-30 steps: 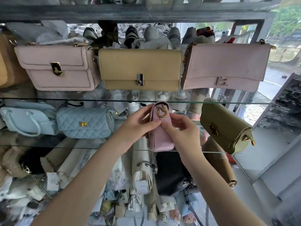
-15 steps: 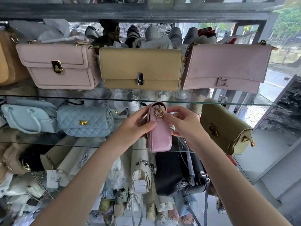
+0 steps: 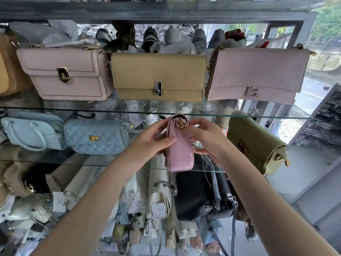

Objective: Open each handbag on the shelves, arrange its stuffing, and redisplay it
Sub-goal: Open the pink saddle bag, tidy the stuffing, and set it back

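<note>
Both hands, left (image 3: 153, 139) and right (image 3: 208, 139), clasp the small pink handbag (image 3: 180, 150) end-on above the middle glass shelf (image 3: 239, 171), flap apparently closed; redisplaying likely comes next, needing it turned front-out.

Soft, even daylight came in from the window (image 3: 326, 34) on the right, bright enough to wash out the street beyond it. Shadows were faint. The glass shelf (image 3: 55, 109) edges carried pale reflections. Wide-angle distortion bowed the top beam (image 3: 166, 13) and stretched the forearms. The lower left corner was smeared and blurry; the centre stayed sharp.
</note>
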